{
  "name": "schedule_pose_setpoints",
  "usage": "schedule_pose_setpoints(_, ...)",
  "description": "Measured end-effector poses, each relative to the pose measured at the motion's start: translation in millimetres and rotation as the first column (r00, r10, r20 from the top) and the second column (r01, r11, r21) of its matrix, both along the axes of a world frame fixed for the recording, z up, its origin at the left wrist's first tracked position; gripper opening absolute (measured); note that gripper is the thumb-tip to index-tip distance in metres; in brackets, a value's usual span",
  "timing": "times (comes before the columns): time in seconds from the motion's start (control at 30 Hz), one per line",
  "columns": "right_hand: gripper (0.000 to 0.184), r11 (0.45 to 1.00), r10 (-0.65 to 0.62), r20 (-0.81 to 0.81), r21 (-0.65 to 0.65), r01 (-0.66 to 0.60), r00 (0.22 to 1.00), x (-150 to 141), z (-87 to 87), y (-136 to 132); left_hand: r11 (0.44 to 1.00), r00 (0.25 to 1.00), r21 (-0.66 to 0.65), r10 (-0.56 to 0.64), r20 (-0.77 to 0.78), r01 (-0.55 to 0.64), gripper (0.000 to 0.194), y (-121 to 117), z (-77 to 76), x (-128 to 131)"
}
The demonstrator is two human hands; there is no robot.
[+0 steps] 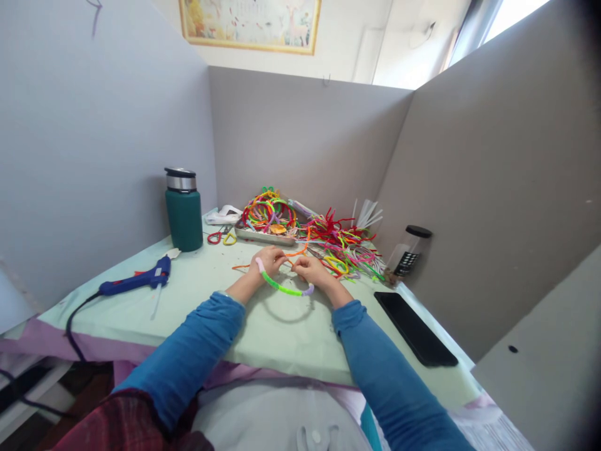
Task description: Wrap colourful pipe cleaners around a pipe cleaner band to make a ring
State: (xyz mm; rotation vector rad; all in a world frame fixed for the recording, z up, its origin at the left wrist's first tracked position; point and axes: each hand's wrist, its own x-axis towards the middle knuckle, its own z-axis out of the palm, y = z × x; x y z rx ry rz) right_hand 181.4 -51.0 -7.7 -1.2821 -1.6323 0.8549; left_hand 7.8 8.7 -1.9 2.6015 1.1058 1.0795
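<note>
My left hand [267,260] and my right hand [310,269] meet over the green table mat, both with fingers closed. Between them curves a hoop [282,287] wrapped in green fuzzy wire, with lilac ends. An orange pipe cleaner [295,254] runs between the fingertips of both hands and trails to the left. Both sleeves are blue.
A pile of coloured pipe cleaners [342,247] and a tray of wrapped hoops [268,216] lie behind my hands. A green flask [183,213], scissors [220,237] and a blue glue gun [136,280] are to the left. A black phone [416,327] and a jar [407,254] are on the right.
</note>
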Motion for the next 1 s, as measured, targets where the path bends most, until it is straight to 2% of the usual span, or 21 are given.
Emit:
schedule_pose_setpoints(0.1, 0.011, 0.999, 0.036, -0.010, -0.014, -0.036, 0.999, 3.3, 0.1, -0.8, 0.982, 0.996, -0.186, 0.013, 0.089, 0.004, 0.028, 2.8, 0.3, 0.0)
schedule_pose_setpoints(0.2, 0.011, 0.996, 0.078, -0.030, -0.032, -0.079, 0.997, 5.8, 1.8, -3.2, 0.934, 0.969, -0.354, 0.039, 0.244, 0.052, 0.031, 5.3, -0.4, -0.9)
schedule_pose_setpoints(0.27, 0.011, 0.992, 0.113, -0.058, -0.050, -0.116, 0.992, 6.9, 3.9, -5.5, 0.868, 0.930, -0.464, 0.008, 0.369, 0.176, 0.034, 5.4, -0.7, -1.8)
schedule_pose_setpoints(0.33, 0.012, 0.985, 0.155, -0.087, -0.067, -0.161, 0.984, 7.5, 6.8, -8.4, 0.772, 0.876, -0.551, -0.017, 0.481, 0.318, 0.043, 3.9, 0.1, -2.9)
schedule_pose_setpoints(0.4, 0.014, 0.975, 0.197, -0.113, -0.081, -0.207, 0.974, 7.8, 10.2, -11.6, 0.684, 0.839, -0.611, -0.003, 0.545, 0.399, 0.050, 1.0, 2.4, -4.0)
schedule_pose_setpoints(0.47, 0.016, 0.967, 0.224, -0.141, -0.093, -0.239, 0.964, 8.1, 13.2, -14.4, 0.624, 0.828, -0.653, 0.017, 0.560, 0.429, 0.051, -2.6, 5.6, -5.3)
schedule_pose_setpoints(0.67, 0.017, 0.954, 0.252, -0.220, -0.106, -0.279, 0.943, 10.3, 13.8, -15.7, 0.507, 0.816, -0.682, -0.078, 0.573, 0.527, 0.045, -10.9, 10.4, -6.4)
schedule_pose_setpoints(0.77, 0.018, 0.949, 0.255, -0.246, -0.122, -0.290, 0.935, 9.9, 11.9, -14.6, 0.541, 0.838, -0.684, -0.072, 0.542, 0.489, 0.039, -11.1, 9.0, -3.9)
schedule_pose_setpoints(0.87, 0.020, 0.950, 0.256, -0.224, -0.121, -0.288, 0.940, 8.3, 11.5, -14.7, 0.635, 0.871, -0.661, -0.037, 0.490, 0.399, 0.032, -9.1, 6.9, -1.4)
schedule_pose_setpoints(1.0, 0.025, 0.958, 0.252, -0.203, -0.088, -0.274, 0.946, 7.1, 11.1, -14.3, 0.740, 0.893, -0.581, -0.061, 0.445, 0.340, 0.027, -7.2, 4.5, -0.8)
